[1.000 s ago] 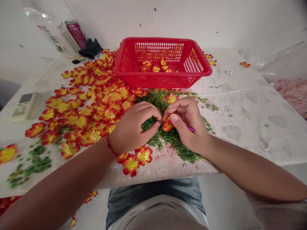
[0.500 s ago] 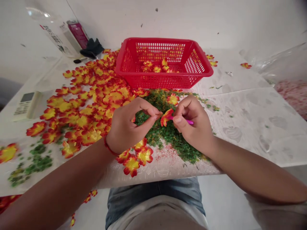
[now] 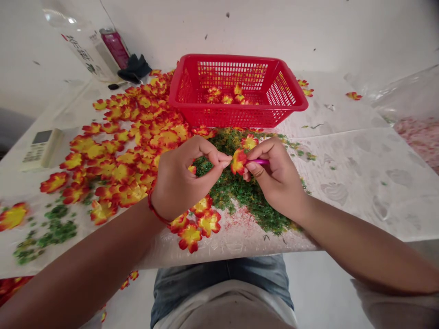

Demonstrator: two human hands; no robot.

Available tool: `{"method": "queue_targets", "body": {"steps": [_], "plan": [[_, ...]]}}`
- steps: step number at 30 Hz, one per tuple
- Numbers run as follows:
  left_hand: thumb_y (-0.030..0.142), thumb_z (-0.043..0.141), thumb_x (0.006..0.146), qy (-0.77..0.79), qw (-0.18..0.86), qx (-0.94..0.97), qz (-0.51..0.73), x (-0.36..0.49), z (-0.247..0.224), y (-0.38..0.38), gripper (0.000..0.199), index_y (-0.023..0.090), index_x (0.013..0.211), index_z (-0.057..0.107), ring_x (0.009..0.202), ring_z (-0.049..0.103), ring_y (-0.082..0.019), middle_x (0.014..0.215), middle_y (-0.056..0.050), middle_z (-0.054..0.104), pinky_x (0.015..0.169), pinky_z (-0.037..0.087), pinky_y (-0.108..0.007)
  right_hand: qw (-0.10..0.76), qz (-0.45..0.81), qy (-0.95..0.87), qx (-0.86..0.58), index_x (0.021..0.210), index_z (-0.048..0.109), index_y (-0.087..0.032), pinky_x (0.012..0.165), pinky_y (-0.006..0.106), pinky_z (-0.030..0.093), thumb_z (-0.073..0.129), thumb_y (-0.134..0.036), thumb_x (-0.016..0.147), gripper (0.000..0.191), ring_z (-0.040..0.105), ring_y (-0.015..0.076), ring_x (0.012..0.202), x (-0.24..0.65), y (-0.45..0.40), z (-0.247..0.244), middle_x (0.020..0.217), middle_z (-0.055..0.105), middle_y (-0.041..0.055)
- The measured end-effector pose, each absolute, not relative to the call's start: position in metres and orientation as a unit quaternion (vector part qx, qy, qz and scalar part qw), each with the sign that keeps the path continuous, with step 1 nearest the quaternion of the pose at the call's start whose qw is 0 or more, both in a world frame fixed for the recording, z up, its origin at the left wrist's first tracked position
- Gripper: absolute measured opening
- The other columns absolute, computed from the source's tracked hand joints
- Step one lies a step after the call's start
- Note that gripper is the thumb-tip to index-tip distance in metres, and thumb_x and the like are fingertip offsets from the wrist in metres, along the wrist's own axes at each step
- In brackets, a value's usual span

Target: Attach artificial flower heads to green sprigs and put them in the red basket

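My left hand (image 3: 192, 178) is closed in a pinch at the left edge of an artificial flower (image 3: 238, 161) with yellow and red petals. Whatever lies between its fingertips is too small to make out. From the other side, my right hand (image 3: 279, 173) grips a thin magenta stick (image 3: 261, 161), its fingers touching the flower's right edge. The stick's tip is hidden by the flower and fingers. Beneath both hands spreads a heap of small green sprigs (image 3: 236, 189). Several loose flowers (image 3: 190, 235) lie near the table's front edge, below my left wrist.
A red plastic basket (image 3: 240, 108) with some flowers inside stands behind my hands. A large flower pile (image 3: 137, 137) covers the table's left side. Beyond it are a plastic bottle (image 3: 84, 50), a can (image 3: 115, 48) and a black cloth item (image 3: 135, 68). A remote control (image 3: 41, 148) lies far left.
The flower has turned to face me more and its petals look more spread. My right hand has tilted, and the magenta stick sits slightly higher and more level. The left hand stays pinched.
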State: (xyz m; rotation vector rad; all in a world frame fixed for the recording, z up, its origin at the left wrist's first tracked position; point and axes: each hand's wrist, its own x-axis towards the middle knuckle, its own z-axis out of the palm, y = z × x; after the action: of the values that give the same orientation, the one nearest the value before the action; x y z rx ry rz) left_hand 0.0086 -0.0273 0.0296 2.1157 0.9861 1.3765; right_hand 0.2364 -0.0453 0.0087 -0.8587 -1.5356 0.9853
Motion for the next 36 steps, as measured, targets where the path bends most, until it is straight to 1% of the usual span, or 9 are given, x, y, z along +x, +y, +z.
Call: {"method": "queue_targets", "body": {"steps": [3, 11, 14, 22, 25, 27, 30, 33, 36], "plan": [[0.015, 0.085, 0.099, 0.365, 0.214, 0.762, 0.49, 0.009, 0.029, -0.026, 0.03, 0.026, 0.091, 0.059, 0.096, 0.089, -0.017, 0.101, 0.003, 0.089, 0.082, 0.069, -0.029, 0.535, 0.408, -0.651, -0.352, 0.105, 0.06, -0.027, 0.068, 0.03, 0.061, 0.075, -0.045, 0.112, 0.024, 0.068, 0.0143, 0.072, 0.237, -0.044, 0.007, 0.087, 0.072, -0.0016], [0.02, 0.077, 0.104, 0.378, 0.251, 0.778, 0.434, 0.008, 0.028, -0.023, 0.024, 0.025, 0.09, 0.058, 0.101, 0.089, -0.022, 0.101, -0.001, 0.087, 0.081, 0.067, -0.031, 0.543, 0.385, -0.656, -0.356, 0.104, 0.062, -0.028, 0.066, 0.032, 0.059, 0.076, -0.041, 0.112, 0.021, 0.071, 0.0156, 0.071, 0.238, -0.043, 0.006, 0.087, 0.073, -0.001], [0.021, 0.075, 0.104, 0.366, 0.241, 0.786, 0.435, 0.008, 0.03, -0.024, 0.028, 0.025, 0.085, 0.056, 0.1, 0.088, -0.022, 0.097, -0.002, 0.085, 0.078, 0.066, -0.03, 0.541, 0.382, -0.659, -0.357, 0.103, 0.062, -0.028, 0.066, 0.034, 0.06, 0.077, -0.044, 0.111, 0.023, 0.071, 0.0168, 0.071, 0.238, -0.043, 0.007, 0.089, 0.074, 0.0], [0.014, 0.074, 0.104, 0.334, 0.183, 0.822, 0.423, 0.005, 0.033, -0.024, 0.029, 0.026, 0.086, 0.055, 0.101, 0.087, -0.02, 0.091, 0.002, 0.08, 0.083, 0.064, -0.031, 0.525, 0.395, -0.662, -0.362, 0.103, 0.063, -0.027, 0.065, 0.032, 0.059, 0.076, -0.044, 0.111, 0.023, 0.07, 0.0158, 0.071, 0.237, -0.044, 0.005, 0.087, 0.075, 0.0], [0.013, 0.078, 0.102, 0.333, 0.166, 0.822, 0.431, 0.004, 0.031, -0.02, 0.022, 0.025, 0.093, 0.061, 0.1, 0.086, -0.019, 0.097, 0.002, 0.083, 0.085, 0.064, -0.029, 0.525, 0.4, -0.659, -0.363, 0.103, 0.062, -0.027, 0.064, 0.03, 0.058, 0.075, -0.041, 0.112, 0.022, 0.07, 0.0148, 0.07, 0.236, -0.043, 0.005, 0.086, 0.074, -0.0008], [0.015, 0.081, 0.102, 0.344, 0.161, 0.819, 0.43, 0.004, 0.03, -0.019, 0.016, 0.024, 0.105, 0.068, 0.102, 0.086, -0.02, 0.106, 0.0, 0.085, 0.091, 0.066, -0.03, 0.526, 0.404, -0.651, -0.369, 0.103, 0.062, -0.027, 0.064, 0.029, 0.057, 0.074, -0.039, 0.113, 0.021, 0.069, 0.014, 0.07, 0.235, -0.042, 0.005, 0.085, 0.073, -0.0015], [0.022, 0.086, 0.103, 0.345, 0.176, 0.828, 0.406, 0.006, 0.031, -0.02, 0.023, 0.024, 0.123, 0.075, 0.108, 0.086, -0.022, 0.119, -0.004, 0.087, 0.096, 0.069, -0.032, 0.513, 0.409, -0.653, -0.379, 0.103, 0.061, -0.026, 0.063, 0.028, 0.057, 0.075, -0.04, 0.112, 0.021, 0.069, 0.0141, 0.069, 0.235, -0.042, 0.003, 0.084, 0.073, -0.0019], [0.023, 0.085, 0.106, 0.33, 0.181, 0.836, 0.399, 0.005, 0.032, -0.019, 0.019, 0.025, 0.123, 0.077, 0.109, 0.086, -0.021, 0.12, -0.003, 0.087, 0.098, 0.069, -0.031, 0.498, 0.395, -0.673, -0.379, 0.104, 0.063, -0.026, 0.063, 0.029, 0.056, 0.078, -0.039, 0.11, 0.02, 0.07, 0.0145, 0.07, 0.237, -0.045, 0.003, 0.085, 0.073, -0.0015], [0.021, 0.086, 0.105, 0.332, 0.161, 0.82, 0.437, 0.001, 0.033, -0.008, 0.017, 0.025, 0.119, 0.078, 0.109, 0.085, -0.019, 0.12, 0.0, 0.087, 0.102, 0.069, -0.032, 0.529, 0.354, -0.669, -0.384, 0.106, 0.066, -0.026, 0.063, 0.03, 0.055, 0.077, -0.032, 0.111, 0.013, 0.069, 0.014, 0.071, 0.24, -0.048, 0.007, 0.086, 0.071, -0.0016]]}}
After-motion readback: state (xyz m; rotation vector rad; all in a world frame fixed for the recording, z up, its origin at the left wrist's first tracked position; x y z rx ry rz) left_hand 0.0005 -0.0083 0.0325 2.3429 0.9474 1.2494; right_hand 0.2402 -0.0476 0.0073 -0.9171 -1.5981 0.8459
